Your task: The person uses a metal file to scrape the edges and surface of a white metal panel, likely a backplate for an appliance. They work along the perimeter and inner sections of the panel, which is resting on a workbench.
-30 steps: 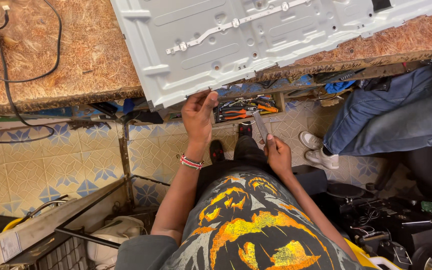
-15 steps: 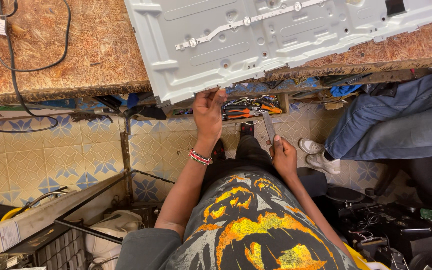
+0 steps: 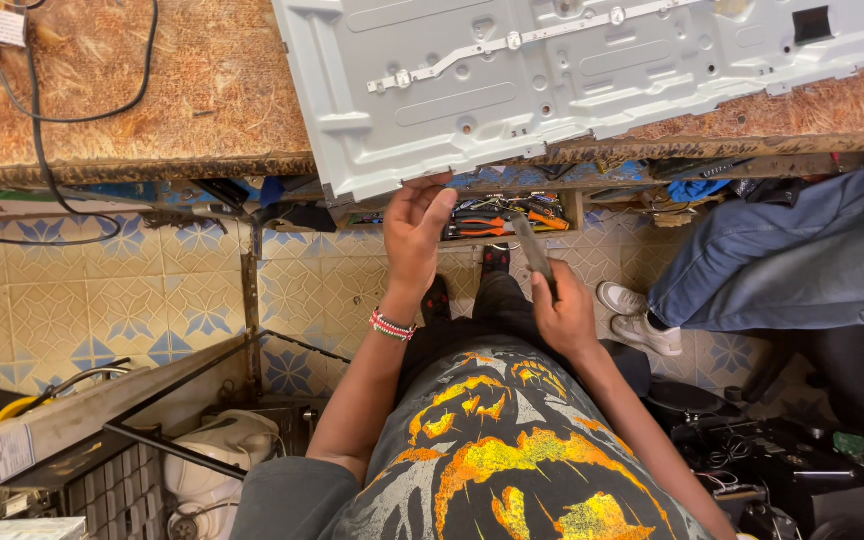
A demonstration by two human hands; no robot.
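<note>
A large grey metal panel (image 3: 552, 80) with ribs and screw holes lies on the worn wooden workbench (image 3: 132, 110), its near edge hanging over the bench front. My left hand (image 3: 417, 225), with a beaded bracelet on the wrist, reaches up and its fingertips grip the panel's near edge. My right hand (image 3: 562, 315) is lower, near my lap, closed around a slim grey-handled tool (image 3: 532, 250) that points up toward the bench. A tray of pliers with orange and red handles (image 3: 497, 215) sits on a shelf under the bench, between my hands.
Black cables (image 3: 52, 110) trail over the left of the bench. Another person's jeans-clad leg (image 3: 782, 265) and white shoe (image 3: 637, 320) are at the right. Blue-patterned floor tiles (image 3: 102, 290) lie below, with a metal frame (image 3: 192, 400) and clutter at lower left, and dark electronics at lower right.
My left hand has risen from below the panel's edge to grip it. The view has shifted so the panel sits further right. My right hand keeps hold of the tool.
</note>
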